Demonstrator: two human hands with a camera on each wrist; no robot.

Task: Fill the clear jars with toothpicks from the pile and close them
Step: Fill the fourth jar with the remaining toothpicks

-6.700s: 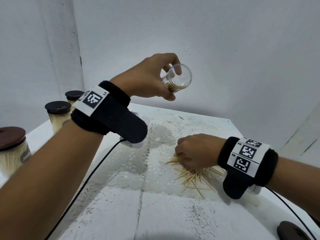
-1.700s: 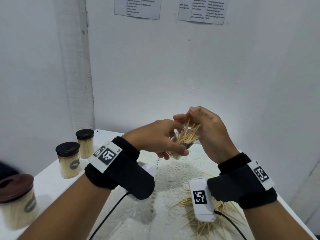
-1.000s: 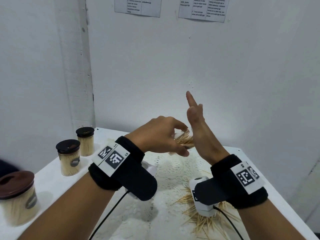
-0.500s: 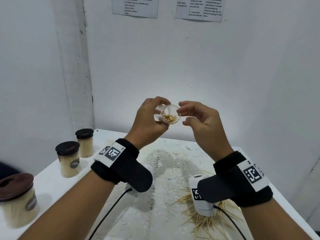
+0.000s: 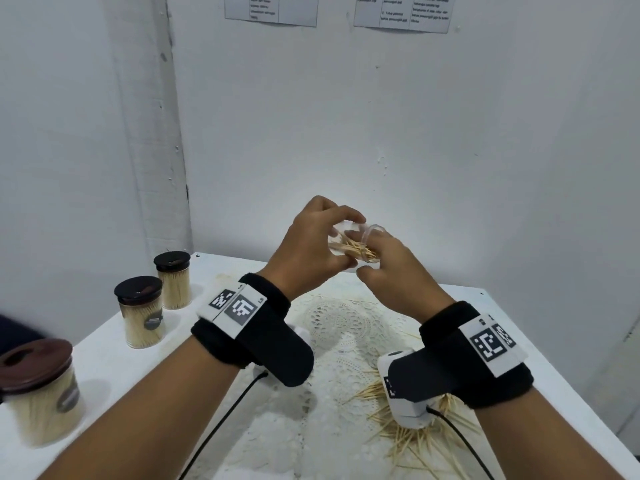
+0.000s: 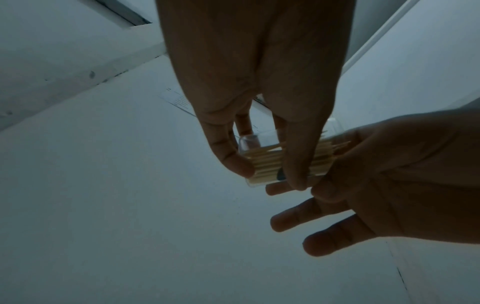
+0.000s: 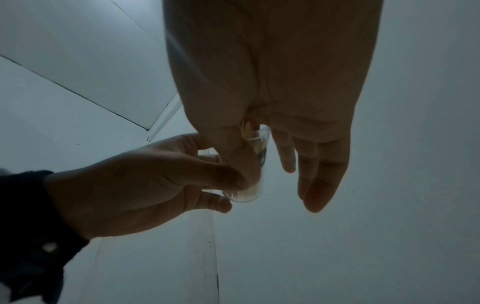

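Head view puts the clear jar [image 5: 356,242] in the air above the far half of the table [image 5: 104,355], lying nearly on its side with its mouth turned toward your right. Toothpicks [image 5: 360,251] fill it only in part, and a few tips reach the rim. Your left hand [image 5: 311,247] grips the jar, fingers over the top and thumb beneath. Your right hand [image 5: 391,271] is relaxed and open; at least one finger sits at the mouth, apparently nudging the sticks inward, while the others spread free.

Handling judgement: the jar looks like thin, smooth plastic, light and slippery, so hold it around the wall as you do now and do not squeeze hard. The sticks are light, stiff and sharp at the tips; press on their ends, not across them. Tilted this way, loose ones could slide out.

Beyond the jar, the loose pile [image 5: 415,431] lies on the lace mat [image 5: 339,327] near the table's right edge, below your right wrist. Three filled jars with dark lids stand along the left edge: a small one [image 5: 172,280] farthest, a middle one [image 5: 140,311], and a large one [image 5: 38,386] nearest. No lid for the held jar is in view.
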